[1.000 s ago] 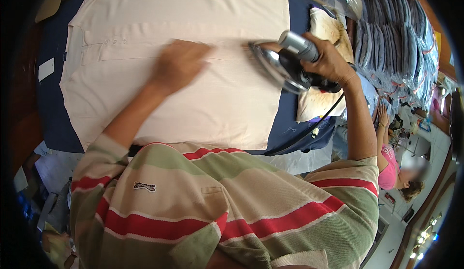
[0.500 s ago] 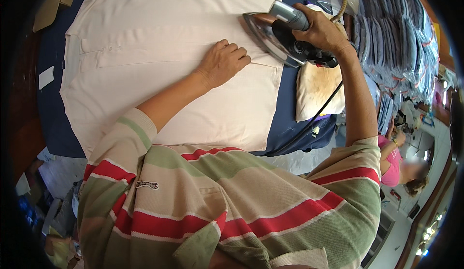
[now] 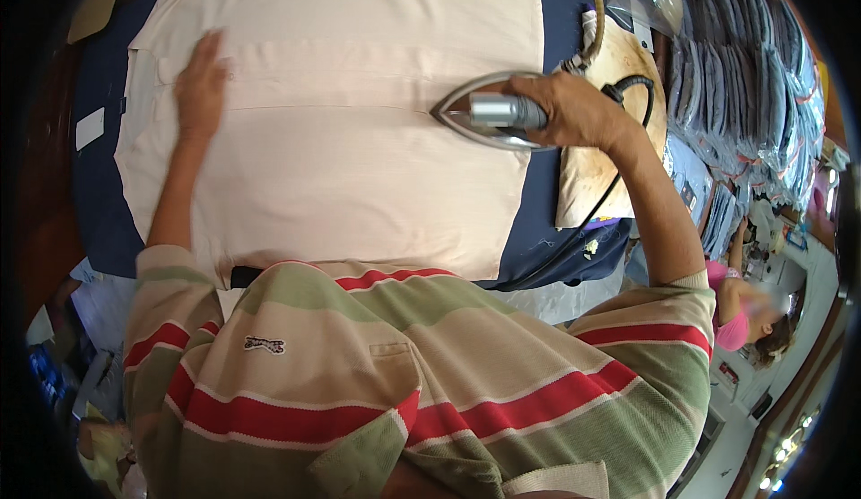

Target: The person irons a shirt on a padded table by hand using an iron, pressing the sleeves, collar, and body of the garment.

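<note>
A pale cream shirt [image 3: 359,176] lies spread on a navy-covered table [image 3: 534,230], its buttoned strip running left to right. My right hand [image 3: 569,109] is closed round the handle of a steam iron [image 3: 499,111], whose pointed tip faces left over the strip's right end. Whether its sole touches the cloth I cannot tell. Over the strip's left end, near the collar, is my left hand [image 3: 200,91]. It is blurred by motion, holds nothing that I can see, and its fingers look stretched out.
Beside the shirt's right edge lies a stained, folded beige cloth pad [image 3: 592,185]. A hose [image 3: 596,24] and a black cord run to the iron. Plastic-wrapped garments [image 3: 744,78] are stacked at right. A white card [image 3: 90,129] lies at left. Another person [image 3: 731,320] is at far right.
My left hand has swung left from mid-shirt to the collar end, its fingers straightening from a curl. The iron has moved slightly left and nearer, turning so its tip points left.
</note>
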A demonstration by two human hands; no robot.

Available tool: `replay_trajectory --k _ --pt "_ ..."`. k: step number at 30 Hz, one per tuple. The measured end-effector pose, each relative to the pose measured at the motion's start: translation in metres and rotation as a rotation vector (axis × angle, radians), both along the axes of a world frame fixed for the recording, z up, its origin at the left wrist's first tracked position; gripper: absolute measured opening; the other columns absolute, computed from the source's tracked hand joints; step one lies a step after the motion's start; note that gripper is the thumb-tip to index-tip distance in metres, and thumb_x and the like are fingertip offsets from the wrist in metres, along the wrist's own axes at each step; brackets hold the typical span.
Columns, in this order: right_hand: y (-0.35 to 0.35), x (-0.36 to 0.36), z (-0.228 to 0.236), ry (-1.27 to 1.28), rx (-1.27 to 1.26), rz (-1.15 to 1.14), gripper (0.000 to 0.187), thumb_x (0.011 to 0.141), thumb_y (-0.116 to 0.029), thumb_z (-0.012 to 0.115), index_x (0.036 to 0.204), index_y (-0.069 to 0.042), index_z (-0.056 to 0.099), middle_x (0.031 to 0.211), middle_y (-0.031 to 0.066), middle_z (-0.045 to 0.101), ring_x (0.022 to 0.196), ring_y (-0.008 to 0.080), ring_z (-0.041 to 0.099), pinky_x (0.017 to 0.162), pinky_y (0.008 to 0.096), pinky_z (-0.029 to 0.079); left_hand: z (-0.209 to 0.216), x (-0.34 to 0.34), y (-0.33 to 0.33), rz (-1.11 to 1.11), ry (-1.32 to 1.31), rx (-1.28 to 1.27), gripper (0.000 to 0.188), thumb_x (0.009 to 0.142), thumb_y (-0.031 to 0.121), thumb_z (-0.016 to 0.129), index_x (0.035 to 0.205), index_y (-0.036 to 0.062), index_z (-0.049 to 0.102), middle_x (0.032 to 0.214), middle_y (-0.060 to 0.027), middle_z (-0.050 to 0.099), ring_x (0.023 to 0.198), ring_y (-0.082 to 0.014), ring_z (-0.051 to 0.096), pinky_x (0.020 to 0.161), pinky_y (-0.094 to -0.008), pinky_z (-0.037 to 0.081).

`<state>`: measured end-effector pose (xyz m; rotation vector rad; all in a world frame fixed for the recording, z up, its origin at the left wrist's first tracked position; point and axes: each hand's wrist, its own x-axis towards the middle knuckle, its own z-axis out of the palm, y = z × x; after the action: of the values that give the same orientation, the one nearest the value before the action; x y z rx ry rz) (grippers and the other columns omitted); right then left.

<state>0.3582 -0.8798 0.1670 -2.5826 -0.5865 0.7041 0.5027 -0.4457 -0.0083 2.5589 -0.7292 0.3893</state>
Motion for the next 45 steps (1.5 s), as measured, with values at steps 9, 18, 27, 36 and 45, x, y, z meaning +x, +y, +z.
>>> replay_trajectory --k 9,18,27,36,45 --pt "0.011 -0.006 -0.002 0.025 0.008 -0.331 0.039 0.065 -0.009 0.065 0.103 -0.006 0.057 0.086 0.0191 0.065 0.08 0.0343 0.064 0.074 0.0379 0.05 0.001 0.015 0.052 0.191 0.09 0.401 0.049 0.096 0.05 0.02 0.142 0.0337 0.025 0.15 0.0047 0.021 0.138 -0.0202 0.019 0.109 -0.0479 0.014" --pt "0.083 0.049 -0.013 -0.03 0.051 -0.155 0.045 0.064 -0.016 0.066 0.107 -0.005 0.056 0.087 0.0191 0.065 0.081 0.0323 0.064 0.075 0.0387 0.049 0.006 0.012 0.046 0.181 -0.134 0.31 0.049 0.094 0.035 0.039 0.142 0.0287 0.029 0.149 0.003 0.025 0.137 -0.0206 0.023 0.107 -0.0476 0.019" --pt "0.143 0.105 -0.003 0.079 0.025 -0.005 0.04 0.069 -0.02 0.066 0.105 -0.006 0.055 0.085 0.0153 0.064 0.079 0.0281 0.064 0.07 0.039 0.05 -0.003 0.051 0.113 0.19 0.049 0.379 0.044 0.097 0.029 0.034 0.141 0.0253 0.032 0.146 -0.0041 0.03 0.134 -0.0242 0.029 0.104 -0.044 0.027" --pt "0.019 0.001 0.008 -0.035 0.013 -0.617 0.043 0.064 -0.01 0.064 0.105 0.0 0.055 0.083 0.0188 0.063 0.08 0.0318 0.062 0.076 0.0358 0.046 -0.005 0.033 0.089 0.345 0.022 0.485 0.055 0.094 0.04 0.039 0.144 0.0274 0.022 0.15 0.0003 0.022 0.137 -0.0204 0.02 0.105 -0.0521 0.022" --pt "0.121 0.05 -0.001 0.01 0.139 -0.302 0.041 0.067 -0.008 0.063 0.106 -0.002 0.054 0.084 0.0211 0.064 0.081 0.031 0.064 0.074 0.0365 0.048 0.041 0.001 0.145 0.595 0.04 0.145 0.049 0.094 0.037 0.04 0.14 0.0214 0.032 0.146 -0.0031 0.031 0.135 -0.0225 0.026 0.106 -0.0456 0.02"
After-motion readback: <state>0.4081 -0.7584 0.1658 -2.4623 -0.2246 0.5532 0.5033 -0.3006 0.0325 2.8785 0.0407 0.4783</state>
